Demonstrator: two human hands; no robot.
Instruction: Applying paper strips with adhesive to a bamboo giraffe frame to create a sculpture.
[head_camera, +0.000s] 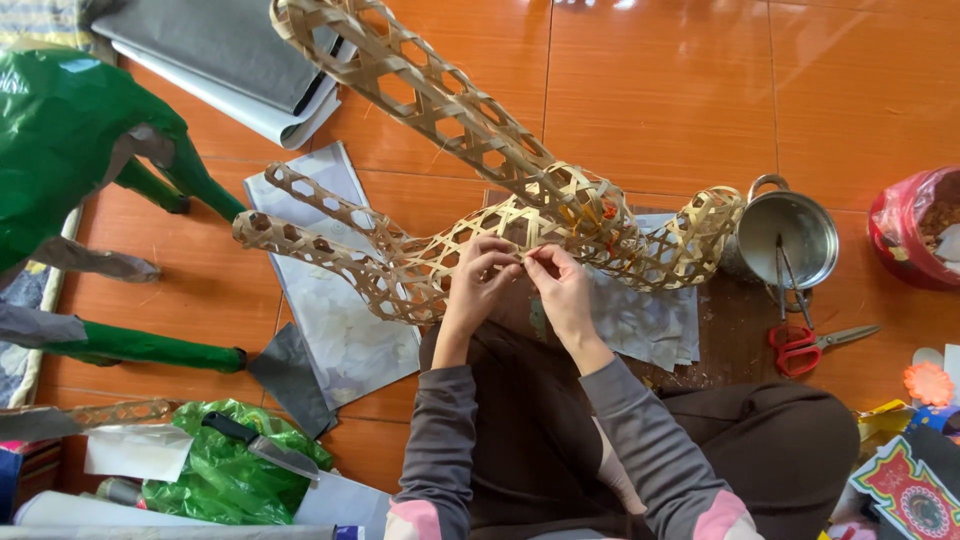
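Both hands pinch one thin strip at the belly of the woven bamboo animal frame (480, 215), lying mid-floor on grey paper sheets (330, 320): left hand (478, 275), right hand (560, 280), fingertips nearly touching. Pulling too hard could snap the strip or warp the lattice; red-handled scissors (805, 345) lie near the right knee.

Both hands: left (478, 275), right (556, 280) close together, fingertips pinched, forearms converging.

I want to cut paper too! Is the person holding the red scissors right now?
No, the red scissors lie on the floor beside the metal pot, while both the left hand and right hand pinch the woven bamboo frame.
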